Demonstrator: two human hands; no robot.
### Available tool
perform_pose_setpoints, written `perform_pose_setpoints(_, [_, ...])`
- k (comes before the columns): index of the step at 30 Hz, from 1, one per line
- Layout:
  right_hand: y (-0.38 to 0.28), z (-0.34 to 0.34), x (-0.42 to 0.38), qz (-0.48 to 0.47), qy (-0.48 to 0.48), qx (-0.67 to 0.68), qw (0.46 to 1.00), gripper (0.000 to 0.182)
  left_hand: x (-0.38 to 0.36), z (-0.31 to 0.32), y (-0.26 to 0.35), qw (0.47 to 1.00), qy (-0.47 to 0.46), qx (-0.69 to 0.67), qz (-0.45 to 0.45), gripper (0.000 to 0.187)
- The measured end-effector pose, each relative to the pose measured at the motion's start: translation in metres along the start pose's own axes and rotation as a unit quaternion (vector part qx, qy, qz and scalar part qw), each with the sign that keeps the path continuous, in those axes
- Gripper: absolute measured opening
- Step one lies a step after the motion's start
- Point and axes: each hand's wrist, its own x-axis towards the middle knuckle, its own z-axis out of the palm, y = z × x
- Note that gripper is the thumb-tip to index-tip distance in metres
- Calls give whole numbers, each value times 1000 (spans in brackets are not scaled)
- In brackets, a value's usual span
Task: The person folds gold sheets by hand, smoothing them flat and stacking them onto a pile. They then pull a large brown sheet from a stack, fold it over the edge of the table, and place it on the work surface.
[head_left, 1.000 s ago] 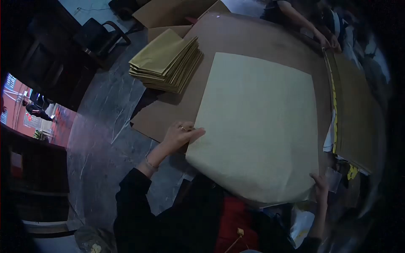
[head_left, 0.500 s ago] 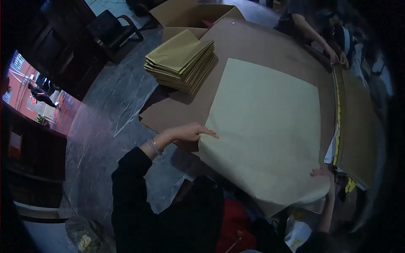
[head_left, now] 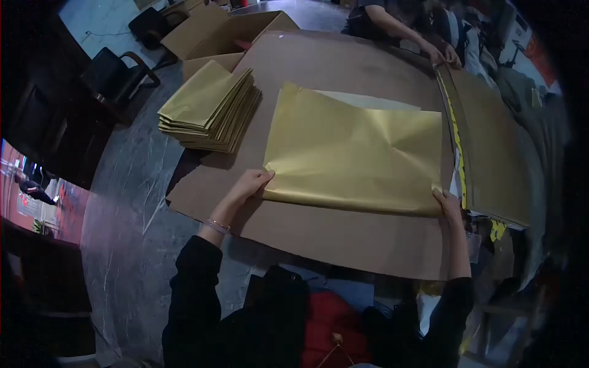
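A large sheet of gold paper (head_left: pixel 356 153) lies folded over on the brown cardboard tabletop (head_left: pixel 343 239), gold side up. A strip of its pale underside shows along the far edge. My left hand (head_left: pixel 251 184) pinches the near left corner of the fold, thumb on top. At the near right corner, my right hand (head_left: pixel 448 202) grips the fold the same way. Creases fan out from both held corners and from a dent at the right. To the left, a stack of folded gold paper (head_left: pixel 208 104) sits on the cardboard.
An open cardboard box (head_left: pixel 227 37) stands beyond the stack. Along the right side lies a pile of large brown sheets (head_left: pixel 491 141) with a yellow edge. Another person's hands (head_left: pixel 445 56) touch its far end. Chairs (head_left: pixel 116 76) stand at the left.
My hands have brought the near edge of the sheet up and over away from me, so its gold side now faces up. The view has shifted slightly right.
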Motion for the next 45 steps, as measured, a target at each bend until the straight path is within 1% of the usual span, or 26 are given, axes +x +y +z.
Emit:
perform_pose_setpoints(1, [35, 5, 13, -46, 16, 105, 993, 39, 0, 2, -4, 999, 29, 3, 25, 40])
perform_pose_setpoints(2, [40, 7, 10, -92, 32, 207, 974, 41, 0, 5, -5, 997, 58, 4, 49, 40])
perform_pose_setpoints(3, [46, 10, 4, -98, 46, 262, 959, 40, 0, 6, -6, 997, 51, 6, 50, 40])
perform_pose_setpoints(4, [50, 9, 2, -94, 52, 260, 960, 40, 1, 8, -5, 994, 84, 51, 46, 41])
perform_pose_setpoints(6, [44, 9, -6, -118, 88, 116, 982, 42, 1, 12, -3, 978, 149, 144, 39, 42])
perform_pose_setpoints(7, [31, 12, -14, -138, 157, 3, 978, 41, -1, 12, -4, 966, 171, 167, 96, 42])
perform_pose_setpoints(10, [1, 20, -30, -146, 181, -26, 972, 38, 5, 12, -20, 960, 191, 163, 122, 41])
perform_pose_setpoints(11, [1, 24, -33, -106, 197, -28, 974, 35, 6, 13, -30, 963, 203, 161, 81, 39])
perform_pose_setpoints(12, [6, 22, -38, -102, 201, -26, 974, 35, -8, 17, -26, 963, 198, 164, 85, 39])
perform_pose_setpoints(14, [19, 18, -53, -89, 171, -93, 977, 35, -38, 24, -20, 972, 189, 139, 20, 39])
perform_pose_setpoints(15, [12, 16, -65, -87, 162, -164, 969, 34, -43, 26, -25, 973, 183, 142, 18, 39])
perform_pose_setpoints(17, [13, 22, -78, -55, 163, -163, 972, 34, -52, 27, -38, 967, 219, 128, 29, 38])
perform_pose_setpoints(19, [13, 26, -83, -27, 168, -162, 972, 33, -54, 25, -41, 968, 205, 146, 12, 39])
perform_pose_setpoints(21, [10, 27, -84, -10, 176, -125, 976, 33, -66, 29, -21, 968, 205, 144, 5, 38])
perform_pose_setpoints(22, [11, 29, -84, -4, 182, -123, 976, 33, -66, 26, -28, 958, 214, 180, 58, 35])
perform_pose_setpoints(23, [13, 31, -83, -25, 195, -122, 973, 33, -63, 22, -40, 959, 207, 182, 63, 35])
perform_pose_setpoints(25, [0, 32, -86, -53, 208, -136, 967, 33, -56, 16, -60, 975, 200, 77, 60, 30])
perform_pose_setpoints(26, [5, 33, -81, -45, 214, -136, 966, 33, -56, 25, -54, 966, 222, 26, 127, 27])
perform_pose_setpoints(28, [18, 39, -68, -78, 232, -127, 961, 31, -58, 29, -43, 969, 215, 2, 123, 26])
perform_pose_setpoints(29, [6, 34, -70, -57, 203, -133, 968, 31, -57, 30, -40, 969, 215, -24, 117, 25])
perform_pose_setpoints(30, [1, 34, -71, -52, 207, -133, 968, 31, -54, 30, -40, 967, 240, 15, 82, 25])
perform_pose_setpoints(34, [0, 33, -65, -31, 201, -149, 968, 31, -49, 42, -25, 953, 278, 87, 82, 26])
perform_pose_setpoints(36, [-1, 34, -63, -13, 195, -144, 970, 31, -39, 40, -37, 941, 297, 58, 151, 27])
perform_pose_setpoints(38, [-7, 34, -65, -11, 198, -114, 974, 33, -39, 44, -33, 930, 329, 110, 121, 29])
perform_pose_setpoints(40, [-3, 36, -60, -10, 212, -143, 967, 33, -43, 52, -16, 896, 367, 230, 94, 26])
perform_pose_setpoints(45, [-16, 36, -58, 32, 214, -199, 956, 35, -39, 52, -20, 902, 367, 202, 107, 30])
